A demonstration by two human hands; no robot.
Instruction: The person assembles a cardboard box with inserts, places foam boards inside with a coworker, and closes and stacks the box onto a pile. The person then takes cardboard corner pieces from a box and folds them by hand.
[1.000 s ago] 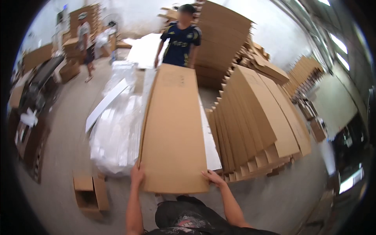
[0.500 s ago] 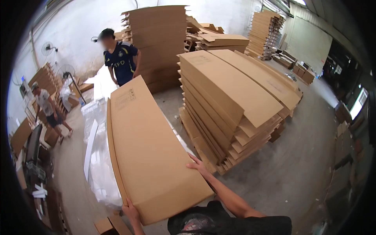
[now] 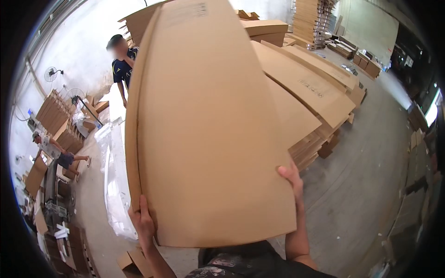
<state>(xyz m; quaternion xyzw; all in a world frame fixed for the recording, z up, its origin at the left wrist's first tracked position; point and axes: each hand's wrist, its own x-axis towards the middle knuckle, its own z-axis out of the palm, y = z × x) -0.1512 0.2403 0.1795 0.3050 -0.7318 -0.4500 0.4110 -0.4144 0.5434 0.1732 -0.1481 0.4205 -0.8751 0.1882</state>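
Note:
A long, flat cardboard box (image 3: 208, 125) fills the middle of the view, raised in front of my body with its far end tilted up. My left hand (image 3: 143, 220) grips its near left edge, thumb on the side flap. On the opposite side, my right hand (image 3: 292, 178) clasps the right edge, thumb on top and the other fingers hidden beneath. Dark printed marks show at the box's far end. Behind it to the right lies a stack of flat cardboard boxes (image 3: 306, 85), partly covered by the box I hold.
Left of the box stands a surface with plastic-wrapped white material (image 3: 116, 185). A person in a dark jersey (image 3: 121, 65) stands behind it; another person (image 3: 58, 150) is farther left. An open carton (image 3: 134, 264) sits by my feet. Concrete floor (image 3: 333, 199) extends right.
Both hands have lifted the box higher and closer, so it now hides more of the stacks behind. The person at far left has bent and stepped; the jersey wearer has raised a hand toward the head.

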